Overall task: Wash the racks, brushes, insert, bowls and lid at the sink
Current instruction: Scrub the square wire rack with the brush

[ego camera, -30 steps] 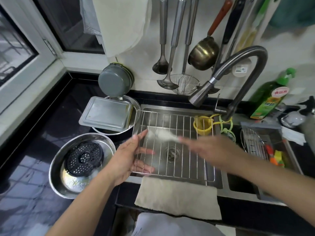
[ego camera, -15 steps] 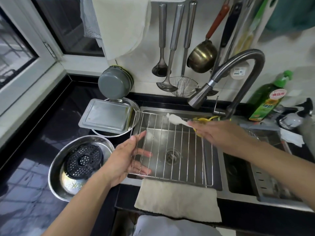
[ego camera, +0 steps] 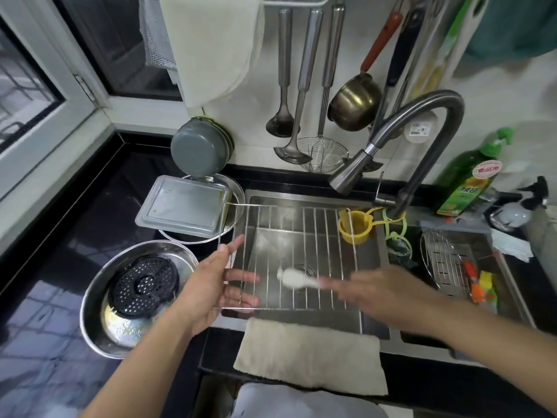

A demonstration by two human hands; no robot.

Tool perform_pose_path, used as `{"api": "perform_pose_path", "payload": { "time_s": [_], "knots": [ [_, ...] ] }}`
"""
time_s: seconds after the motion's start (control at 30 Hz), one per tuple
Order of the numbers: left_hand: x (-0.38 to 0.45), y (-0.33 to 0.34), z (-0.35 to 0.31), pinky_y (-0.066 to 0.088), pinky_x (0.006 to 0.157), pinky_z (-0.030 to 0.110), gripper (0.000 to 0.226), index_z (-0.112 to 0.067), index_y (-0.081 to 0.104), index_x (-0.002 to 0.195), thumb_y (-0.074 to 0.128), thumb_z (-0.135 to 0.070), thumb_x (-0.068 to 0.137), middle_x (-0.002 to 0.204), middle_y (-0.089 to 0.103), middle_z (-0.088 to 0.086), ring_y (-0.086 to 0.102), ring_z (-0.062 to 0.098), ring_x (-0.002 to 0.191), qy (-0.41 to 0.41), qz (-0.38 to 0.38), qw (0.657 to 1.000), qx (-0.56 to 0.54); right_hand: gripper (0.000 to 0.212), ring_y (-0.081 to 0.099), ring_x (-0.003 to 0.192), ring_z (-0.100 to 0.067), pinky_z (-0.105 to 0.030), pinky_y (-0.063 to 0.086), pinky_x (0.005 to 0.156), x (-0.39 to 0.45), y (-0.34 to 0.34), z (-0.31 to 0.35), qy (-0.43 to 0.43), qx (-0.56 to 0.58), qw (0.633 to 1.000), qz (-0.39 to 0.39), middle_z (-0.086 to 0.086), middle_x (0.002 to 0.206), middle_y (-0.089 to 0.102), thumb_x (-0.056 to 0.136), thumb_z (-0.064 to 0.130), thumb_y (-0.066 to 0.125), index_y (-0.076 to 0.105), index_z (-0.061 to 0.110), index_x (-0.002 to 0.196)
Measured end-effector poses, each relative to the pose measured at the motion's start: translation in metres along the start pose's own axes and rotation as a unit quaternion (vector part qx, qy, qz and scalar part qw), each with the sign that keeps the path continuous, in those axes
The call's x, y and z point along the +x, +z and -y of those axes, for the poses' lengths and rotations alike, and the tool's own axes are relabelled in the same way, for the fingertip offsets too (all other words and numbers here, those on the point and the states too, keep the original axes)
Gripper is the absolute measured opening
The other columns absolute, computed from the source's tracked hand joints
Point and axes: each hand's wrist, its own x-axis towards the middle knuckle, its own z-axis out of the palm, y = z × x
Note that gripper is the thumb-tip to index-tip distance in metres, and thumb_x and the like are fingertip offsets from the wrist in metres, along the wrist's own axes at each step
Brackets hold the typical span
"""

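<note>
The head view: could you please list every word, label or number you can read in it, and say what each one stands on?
Red oval badge on the green plastic dish soap bottle: white characters, too blurred to read.
Yellow and green label lower on that same bottle: print too blurred to read.
Round white sticker on the wall behind the grey curved metal faucet: small print, too small to read.
Nothing else carries legible text.

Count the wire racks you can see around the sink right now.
2. The rectangular rack is over the left basin, its left edge held by the left hand. A round rack lies in the right basin. Others may be hidden.
</note>
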Motion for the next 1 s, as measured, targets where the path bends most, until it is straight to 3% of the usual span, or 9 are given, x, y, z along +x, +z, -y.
{"api": "perform_pose_path", "payload": {
  "time_s": [0.17,0.27,0.37,0.43,0.53,0.67,0.77,0.87,1.0],
  "knots": [
    [-0.003,-0.01,-0.004,0.062,0.058,0.038,0.048,-0.044,0.05,0.146,0.032,-0.059,0.104,0.098,0.073,0.025,0.073,0.036,0.062,0.004,-0.006,1.0,0.004,0.057,0.04,0.04,-0.001,-0.012,0.034,0.032,-0.007,0.004,-0.012,-0.018,-0.025,0.997,-0.064,0.019,0.069,0.053,0.098,0.032,0.048,0.031,0.04,0.152],
    [-0.004,-0.007,-0.007,0.061,0.057,0.037,0.048,-0.045,0.051,0.145,0.033,-0.06,0.103,0.095,0.072,0.025,0.072,0.037,0.061,0.007,0.002,1.0,0.01,0.054,0.04,0.042,-0.003,-0.013,0.03,0.035,-0.004,0.0,-0.016,-0.017,-0.033,0.999,-0.027,0.018,0.069,0.05,0.101,0.038,0.047,0.033,0.042,0.153],
    [-0.002,-0.004,-0.007,0.06,0.057,0.038,0.049,-0.045,0.051,0.145,0.034,-0.061,0.102,0.095,0.072,0.027,0.072,0.038,0.063,0.004,0.012,1.0,0.009,0.068,0.045,0.048,-0.004,-0.017,0.043,0.04,-0.004,0.009,-0.023,-0.054,-0.056,0.997,0.02,0.015,0.077,0.052,0.101,0.031,0.046,0.012,0.054,0.155],
    [-0.002,0.0,-0.005,0.06,0.058,0.039,0.049,-0.045,0.052,0.145,0.036,-0.06,0.101,0.095,0.07,0.028,0.071,0.039,0.063,-0.011,0.033,0.999,0.008,0.069,0.049,0.056,-0.002,-0.018,0.047,0.044,0.005,-0.008,-0.04,0.033,-0.078,0.996,-0.022,0.012,0.086,0.059,0.105,0.033,0.04,-0.005,0.06,0.151],
    [-0.003,0.004,-0.002,0.06,0.057,0.039,0.049,-0.044,0.053,0.144,0.036,-0.06,0.101,0.093,0.069,0.027,0.071,0.038,0.061,-0.017,0.041,0.999,0.002,0.059,0.04,0.059,0.003,-0.013,0.032,0.039,0.015,-0.027,-0.052,0.097,-0.092,0.986,-0.095,0.018,0.09,0.062,0.104,0.035,0.049,0.02,0.049,0.153],
    [0.004,-0.005,-0.002,0.06,0.057,0.038,0.05,-0.045,0.05,0.147,0.031,-0.061,0.104,0.092,0.071,0.024,0.071,0.037,0.062,-0.003,0.005,1.0,-0.024,0.07,0.057,0.061,-0.006,-0.018,0.048,0.053,-0.007,0.004,0.0,-0.01,-0.009,0.997,0.071,0.012,0.092,0.06,0.106,0.034,0.027,-0.025,0.062,0.143],
    [0.003,-0.011,-0.001,0.06,0.059,0.039,0.05,-0.047,0.049,0.146,0.031,-0.063,0.103,0.092,0.071,0.023,0.071,0.037,0.062,-0.016,0.007,1.0,-0.004,0.058,0.046,0.047,-0.005,-0.017,0.035,0.044,-0.018,0.017,0.01,-0.035,-0.026,0.999,0.03,0.016,0.075,0.052,0.102,0.037,0.03,0.01,0.05,0.156],
    [0.001,-0.008,0.002,0.06,0.058,0.04,0.05,-0.047,0.051,0.145,0.035,-0.064,0.1,0.092,0.07,0.025,0.07,0.038,0.062,-0.031,0.029,0.999,0.011,0.067,0.051,0.058,-0.002,-0.015,0.039,0.043,0.003,0.005,-0.029,0.026,-0.057,0.997,-0.042,0.014,0.087,0.06,0.105,0.03,0.039,-0.001,0.057,0.152],
    [0.001,-0.011,-0.001,0.061,0.061,0.041,0.05,-0.047,0.052,0.144,0.036,-0.064,0.099,0.092,0.07,0.025,0.07,0.037,0.062,-0.021,0.031,0.999,0.007,0.051,0.058,0.085,-0.003,-0.01,0.03,0.06,0.012,-0.031,-0.064,0.152,0.018,0.983,-0.097,0.014,0.109,0.066,0.096,0.059,0.008,0.004,0.062,0.146]
  ]
}}
